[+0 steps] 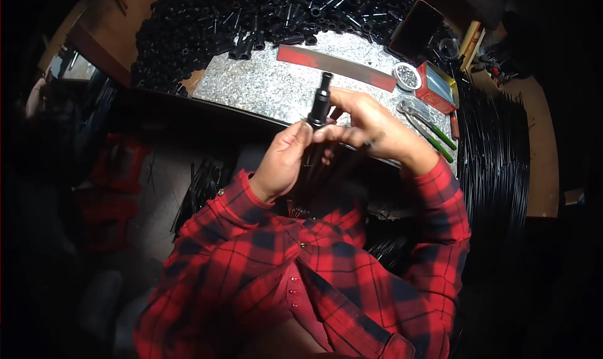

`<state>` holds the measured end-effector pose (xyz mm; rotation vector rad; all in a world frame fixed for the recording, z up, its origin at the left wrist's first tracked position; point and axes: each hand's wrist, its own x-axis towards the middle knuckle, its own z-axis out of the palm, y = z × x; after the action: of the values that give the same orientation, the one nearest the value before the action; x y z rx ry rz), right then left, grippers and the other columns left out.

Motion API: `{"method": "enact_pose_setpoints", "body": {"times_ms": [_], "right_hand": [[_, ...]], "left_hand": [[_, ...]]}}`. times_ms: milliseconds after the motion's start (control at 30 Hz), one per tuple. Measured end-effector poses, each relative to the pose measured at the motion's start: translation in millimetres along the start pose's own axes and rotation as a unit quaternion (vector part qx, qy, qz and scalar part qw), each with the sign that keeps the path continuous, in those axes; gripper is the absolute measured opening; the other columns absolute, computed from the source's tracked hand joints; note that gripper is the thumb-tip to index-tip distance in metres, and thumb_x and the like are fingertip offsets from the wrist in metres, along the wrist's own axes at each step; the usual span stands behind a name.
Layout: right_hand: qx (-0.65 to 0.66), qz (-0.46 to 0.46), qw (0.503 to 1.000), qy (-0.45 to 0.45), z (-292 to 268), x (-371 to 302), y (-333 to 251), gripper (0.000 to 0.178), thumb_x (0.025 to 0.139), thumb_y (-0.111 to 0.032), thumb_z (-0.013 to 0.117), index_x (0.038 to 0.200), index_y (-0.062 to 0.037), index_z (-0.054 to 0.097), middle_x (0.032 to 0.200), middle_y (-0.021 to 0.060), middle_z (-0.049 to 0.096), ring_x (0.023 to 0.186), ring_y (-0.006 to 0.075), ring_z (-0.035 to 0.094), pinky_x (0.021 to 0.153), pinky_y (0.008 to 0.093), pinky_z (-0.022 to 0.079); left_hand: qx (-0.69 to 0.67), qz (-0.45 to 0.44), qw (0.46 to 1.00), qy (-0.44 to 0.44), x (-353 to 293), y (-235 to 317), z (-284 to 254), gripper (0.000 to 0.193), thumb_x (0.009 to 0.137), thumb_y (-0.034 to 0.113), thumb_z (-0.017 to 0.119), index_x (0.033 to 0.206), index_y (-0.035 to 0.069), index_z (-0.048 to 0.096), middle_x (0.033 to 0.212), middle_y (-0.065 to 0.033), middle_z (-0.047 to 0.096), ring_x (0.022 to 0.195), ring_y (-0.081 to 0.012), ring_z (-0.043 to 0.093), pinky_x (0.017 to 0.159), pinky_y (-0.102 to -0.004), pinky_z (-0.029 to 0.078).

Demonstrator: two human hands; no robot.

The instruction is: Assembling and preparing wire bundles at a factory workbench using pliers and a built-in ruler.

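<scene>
Item in hand: black tubular fitting point(319, 104), upright with a slight tilt, narrow neck uppermost, held above the near edge of the table point(270, 89). My left hand point(282, 164) has its grip closed round the lower stem of the fitting, thumb up along its side; my right hand point(370, 130) has its fingers pinched together against the middle of the fitting, just right of the body, and whether it pinches a small separate piece there I cannot tell, since the fingers hide that spot. Step, by my reading: assembly or fitting of one part onto the stem, mid-way, both hands engaged. Next move, as I judge it, calls for a steady left hold while the right hand turns or presses along the axis of the fitting, kept straight so nothing cocks. Surroundings: galvanised sheet top on the table; large heap of like black parts point(251, 20) along the far side; flat red-ended metal bar point(336, 64) lying beyond the fitting; small round tin of tiny metal pieces point(407, 76) far right, touching or just beside a red box point(438, 87); green-handled pliers point(427, 128) near the right wrist; bundle of thin black rods point(493, 152) at the right edge. Red plaid sleeves cover both forearms.
</scene>
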<state>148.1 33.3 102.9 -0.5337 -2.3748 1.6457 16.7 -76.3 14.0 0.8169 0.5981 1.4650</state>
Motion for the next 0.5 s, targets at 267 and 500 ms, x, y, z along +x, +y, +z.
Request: {"method": "enact_pose_setpoints", "body": {"times_ms": [267,500], "right_hand": [[0.029,-0.068,0.934,0.348,63,-11,61,0.027,0.079,-0.011,0.069,0.095,0.0007,0.05,0.086,0.0072,0.053,0.057,0.0078,0.053,0.054,0.0201,0.045],[0.303,0.02,0.907,0.291,83,-17,56,0.022,0.088,-0.021,0.06,0.079,-0.0024,0.053,0.064,-0.0001,0.051,0.044,0.0048,0.047,0.041,0.0196,0.038]], "left_hand": [[-0.028,-0.006,0.997,0.068,3,3,5,0.033,0.098,0.024,0.038,0.118,0.0,0.047,0.101,-0.0069,0.059,0.086,-0.0132,0.059,0.077,-0.0267,0.048],[-0.049,-0.011,0.998,0.034,-2,6,0,0.036,0.092,0.015,0.046,0.123,-0.004,0.043,0.127,-0.0166,0.046,0.114,-0.0229,0.049,0.097,-0.0339,0.04]]}}
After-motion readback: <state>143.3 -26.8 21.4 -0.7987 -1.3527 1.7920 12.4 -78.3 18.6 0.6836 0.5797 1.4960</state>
